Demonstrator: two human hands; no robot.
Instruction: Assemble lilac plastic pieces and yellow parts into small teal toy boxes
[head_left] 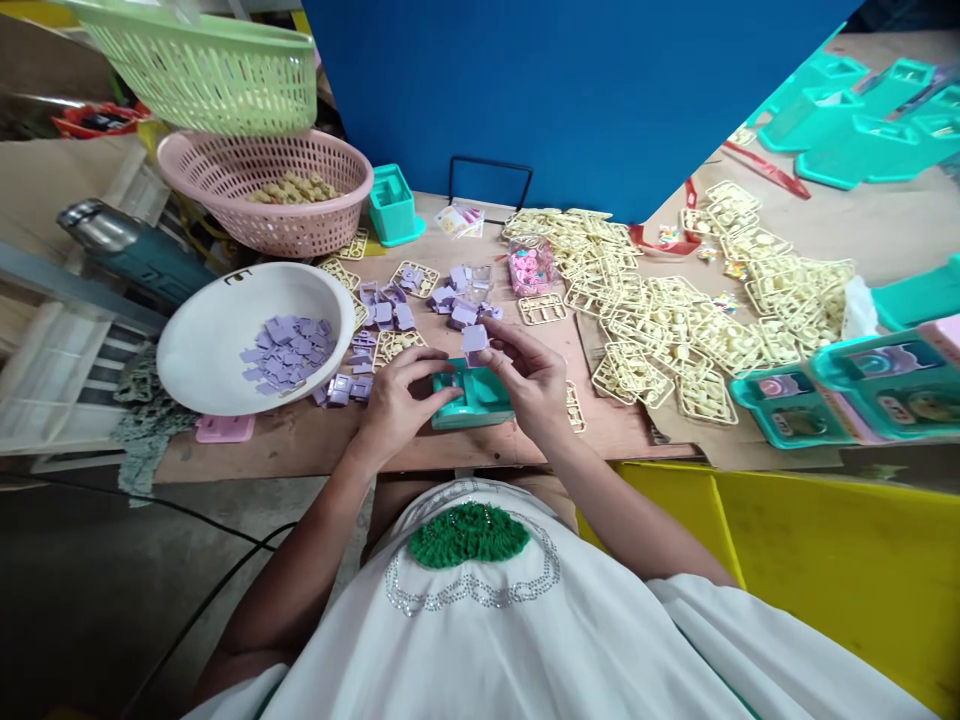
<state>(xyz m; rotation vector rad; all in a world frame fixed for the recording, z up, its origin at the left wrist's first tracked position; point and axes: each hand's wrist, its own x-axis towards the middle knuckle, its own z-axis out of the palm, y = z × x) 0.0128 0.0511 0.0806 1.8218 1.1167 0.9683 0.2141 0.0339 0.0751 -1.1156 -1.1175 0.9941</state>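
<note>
Head view: pinches a lilac piece [474,343] in the right grip [532,378], by the far rim of a teal box [484,402] near the surface's [414,450] edge.
Closes the left grip [401,398] on the box's left end. Likely handles as light, stiff, slightly slippery plastic; best pinched by opposite edges.

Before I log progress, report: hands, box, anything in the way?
Left hand on teal box. Right hand holds purple piece near it. Purple parts just beyond.
</note>
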